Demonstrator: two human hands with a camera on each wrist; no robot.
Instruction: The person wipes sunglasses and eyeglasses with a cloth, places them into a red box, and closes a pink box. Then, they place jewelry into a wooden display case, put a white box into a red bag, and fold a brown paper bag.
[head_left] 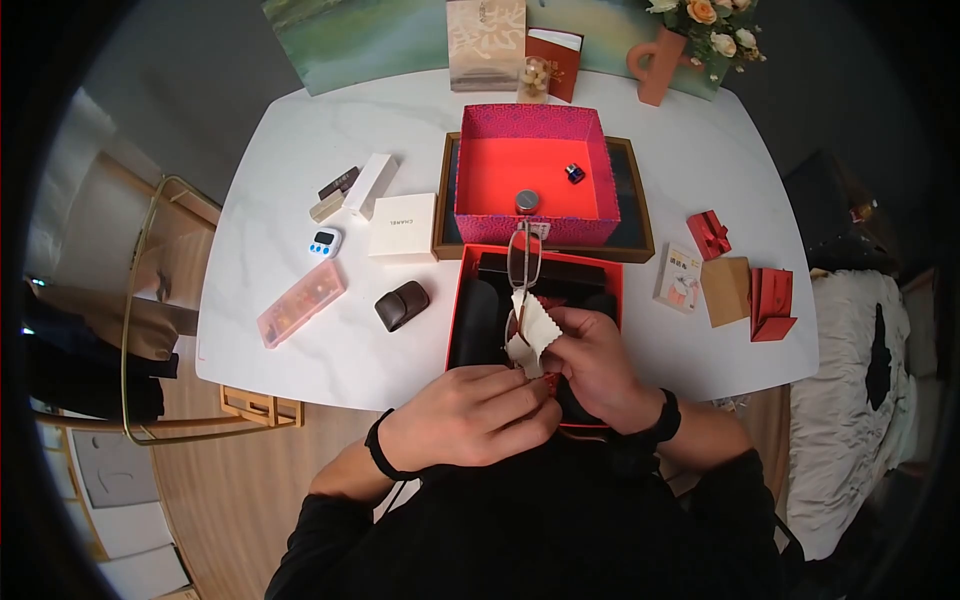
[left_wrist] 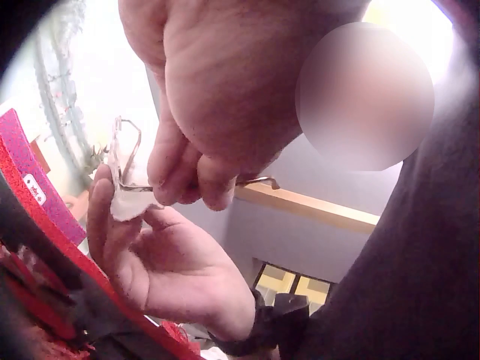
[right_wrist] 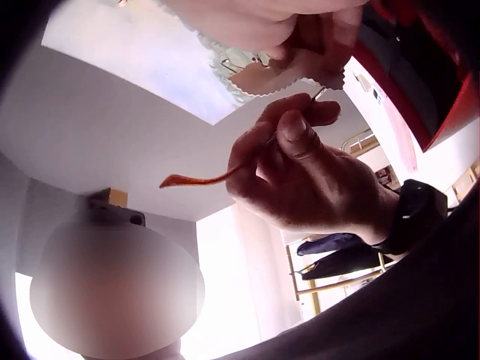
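A pair of thin-framed glasses is held up over the open red box, one lens pointing away from me. My left hand grips the glasses by a temple, whose orange-brown tip sticks out past the fingers in the right wrist view. With thumb and fingers my right hand pinches a pale zigzag-edged cleaning cloth folded over the nearer lens. That lens is mostly hidden by the cloth. In the left wrist view the cloth lies between the right fingers, close to the left fingertips.
Behind the red box stands a pink patterned box on a dark framed tray. To the left lie a brown leather case, a white box and a pink organiser. Red wallets and cards are on the right.
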